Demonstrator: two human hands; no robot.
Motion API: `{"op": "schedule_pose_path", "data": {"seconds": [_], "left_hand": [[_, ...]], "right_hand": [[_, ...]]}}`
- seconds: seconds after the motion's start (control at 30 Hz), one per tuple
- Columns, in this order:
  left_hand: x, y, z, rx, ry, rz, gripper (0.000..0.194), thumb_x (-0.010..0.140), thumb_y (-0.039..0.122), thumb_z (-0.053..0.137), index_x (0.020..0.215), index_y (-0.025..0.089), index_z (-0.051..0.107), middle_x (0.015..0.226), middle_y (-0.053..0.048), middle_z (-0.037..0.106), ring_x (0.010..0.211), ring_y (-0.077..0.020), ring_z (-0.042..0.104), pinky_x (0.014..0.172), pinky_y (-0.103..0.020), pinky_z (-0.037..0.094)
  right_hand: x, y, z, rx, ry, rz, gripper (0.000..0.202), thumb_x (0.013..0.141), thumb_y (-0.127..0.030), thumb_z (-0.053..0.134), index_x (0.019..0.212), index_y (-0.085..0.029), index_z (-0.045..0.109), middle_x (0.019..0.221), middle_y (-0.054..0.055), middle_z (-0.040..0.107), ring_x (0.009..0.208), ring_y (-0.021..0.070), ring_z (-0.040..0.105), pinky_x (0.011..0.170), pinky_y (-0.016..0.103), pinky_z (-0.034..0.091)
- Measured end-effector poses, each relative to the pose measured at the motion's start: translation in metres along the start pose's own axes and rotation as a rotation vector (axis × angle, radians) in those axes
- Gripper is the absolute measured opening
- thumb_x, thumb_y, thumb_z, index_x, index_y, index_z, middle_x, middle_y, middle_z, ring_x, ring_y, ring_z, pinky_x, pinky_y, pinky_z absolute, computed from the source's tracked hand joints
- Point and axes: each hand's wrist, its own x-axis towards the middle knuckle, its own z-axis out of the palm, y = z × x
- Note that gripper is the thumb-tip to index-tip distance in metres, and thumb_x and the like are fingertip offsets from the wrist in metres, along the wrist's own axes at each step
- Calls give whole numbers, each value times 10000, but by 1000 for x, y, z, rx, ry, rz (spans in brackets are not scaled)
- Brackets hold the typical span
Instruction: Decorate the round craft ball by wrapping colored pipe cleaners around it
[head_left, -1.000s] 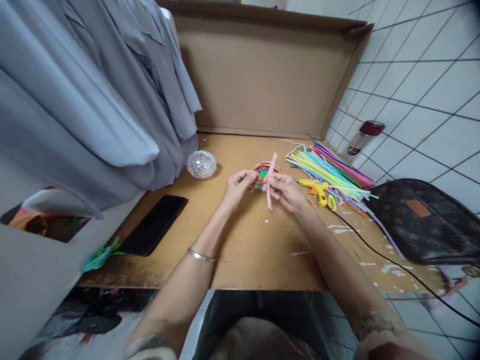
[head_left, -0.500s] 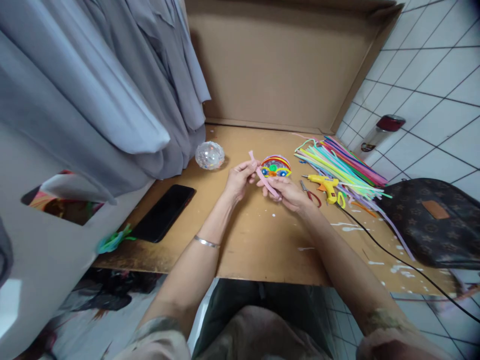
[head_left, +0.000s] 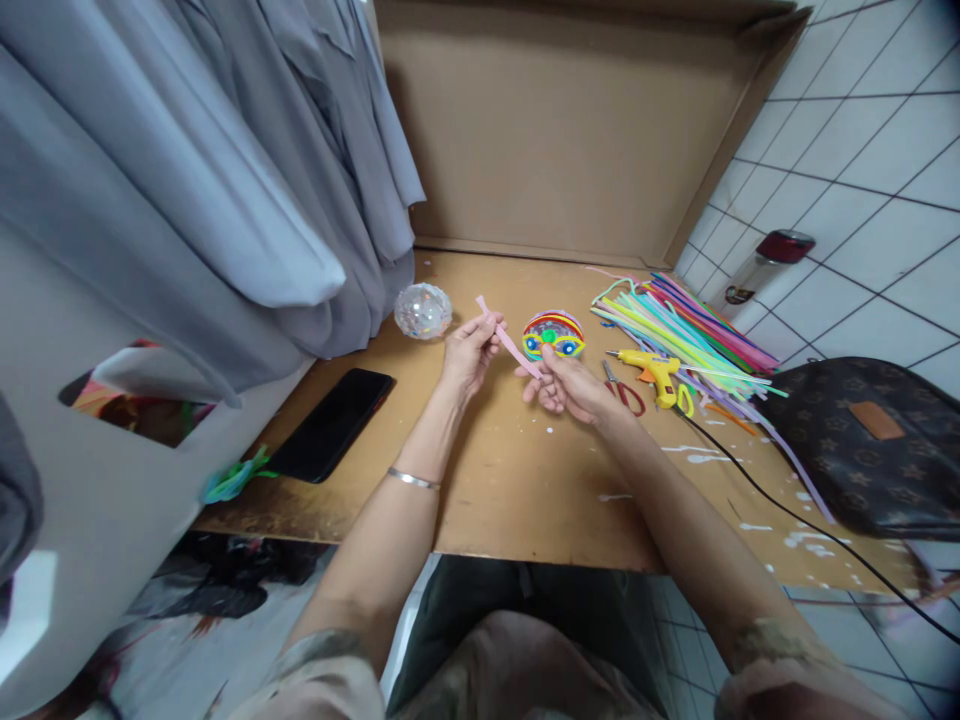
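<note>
Frame centre now: left hand (head_left: 469,355), fingers curled, pinching the slanting pink strip (head_left: 515,349) near its top, right hand (head_left: 571,388) palm inward, pinching its lower end; bottle label (head_left: 739,294), right, too small to read

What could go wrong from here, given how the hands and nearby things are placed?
1. The pink strip spans the left hand and right hand; a hard pull might stretch or kink it.
2. The right hand overlaps the decorated ball in this view, so it could knock it.
3. The glue gun's cord runs across the tabletop near the right forearm; a snag could drag the glue gun.
</note>
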Motion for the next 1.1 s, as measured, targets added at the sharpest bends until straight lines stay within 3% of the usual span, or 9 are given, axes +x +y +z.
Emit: {"op": "schedule_pose_path", "data": {"seconds": [0.23,0.43,0.7,0.93,1.1], "left_hand": [[2,2,-3,22,-39,60,89,748,178,795,747,121,727,689,-24,707,485,-18,525,487,-138,438],[0,-2,-2,64,-116,73,160,714,241,836,760,129,732,680,-13,701,493,-19,534,490,-135,441],[1,-6,-3,81,-167,99,190,707,270,849,774,134,735,697,-13,700,518,-24,547,513,-147,444],[-1,-7,0,68,-138,79,171,712,249,843,769,135,729,697,-5,697,529,-24,543,535,-146,459],[-4,-4,3,-14,-24,3,104,760,190,791,778,123,713,728,-23,708,520,-17,539,525,-129,464]], "right_hand": [[-5,-7,10,53,44,24,479,1061,-462,225,992,-130,562,519,22,656,305,77,475,305,152,294],[-6,-6,10,61,30,6,536,1035,-548,252,1068,-117,568,513,9,641,304,76,462,300,153,300],[-7,-7,12,57,47,-21,370,1065,-428,263,1120,-153,505,536,-17,647,305,75,470,301,149,309],[-3,-1,8,-28,36,-78,119,988,-272,486,965,-173,548,499,-57,602,308,60,442,309,142,286],[4,11,9,-186,76,-230,227,920,-271,507,727,-172,570,400,-77,506,275,35,328,316,141,224]]}}
